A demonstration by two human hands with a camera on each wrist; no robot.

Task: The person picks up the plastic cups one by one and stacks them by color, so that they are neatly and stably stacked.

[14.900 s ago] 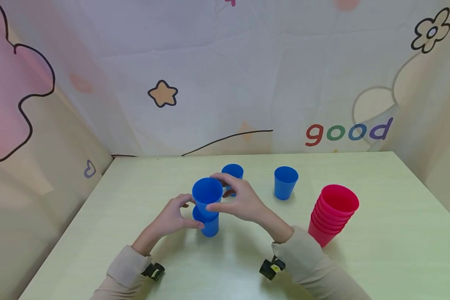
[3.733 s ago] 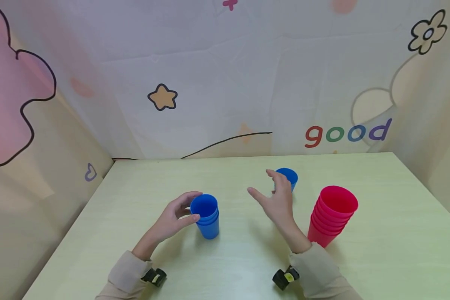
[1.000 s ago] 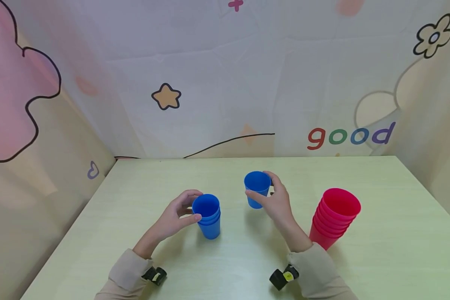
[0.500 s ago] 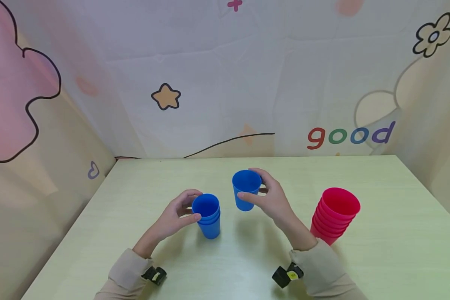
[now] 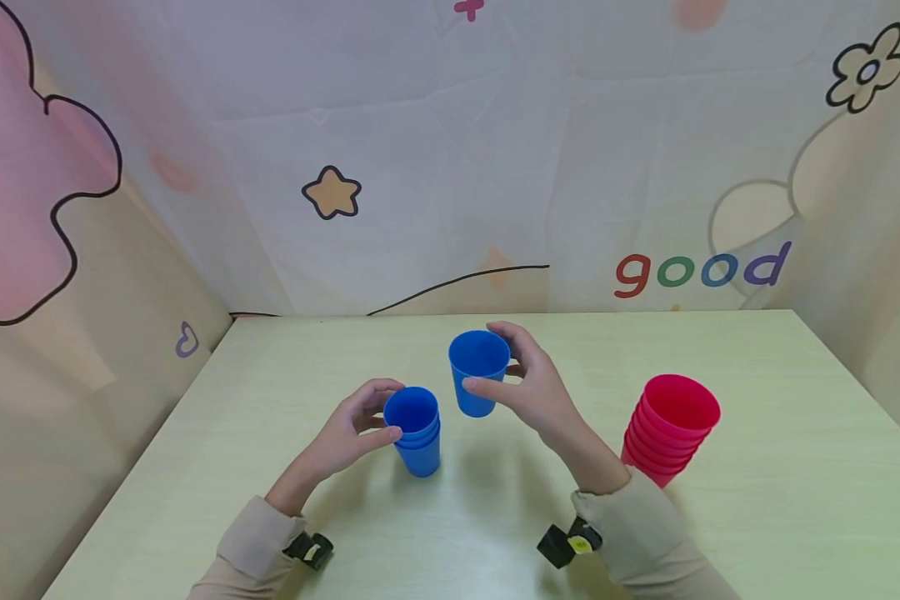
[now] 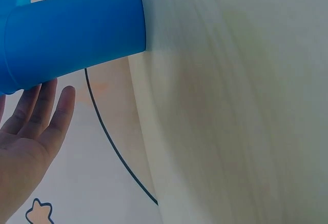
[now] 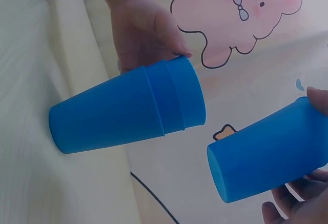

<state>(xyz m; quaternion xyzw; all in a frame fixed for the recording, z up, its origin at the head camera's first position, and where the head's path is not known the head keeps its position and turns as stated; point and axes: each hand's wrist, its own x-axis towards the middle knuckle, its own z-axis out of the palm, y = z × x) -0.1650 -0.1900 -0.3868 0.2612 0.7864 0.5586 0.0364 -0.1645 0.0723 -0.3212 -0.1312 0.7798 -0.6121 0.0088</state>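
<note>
A nested stack of blue cups (image 5: 419,454) stands upright on the table, with my left hand (image 5: 351,437) holding it near the rims between thumb and fingers. To the stack's right and slightly behind it, my right hand (image 5: 534,390) grips a single blue cup (image 5: 471,387) around its side, mouth up. That cup is raised off the table, higher than the stack. In the right wrist view, the stack (image 7: 113,108) shows its layered rims, and the single cup (image 7: 266,157) is apart from it. The left wrist view shows fingers against the underside of the stack (image 6: 77,34).
A tall nested stack of red-pink cups (image 5: 667,425) leans slightly at the right of the pale table (image 5: 795,500), close to my right forearm. A printed cloth backdrop (image 5: 435,183) rises behind the table's back edge.
Earlier separate blue cups have joined the stack by my left hand. My right hand has since taken the last one from the back right, lifting it and carrying it left toward the stack.
</note>
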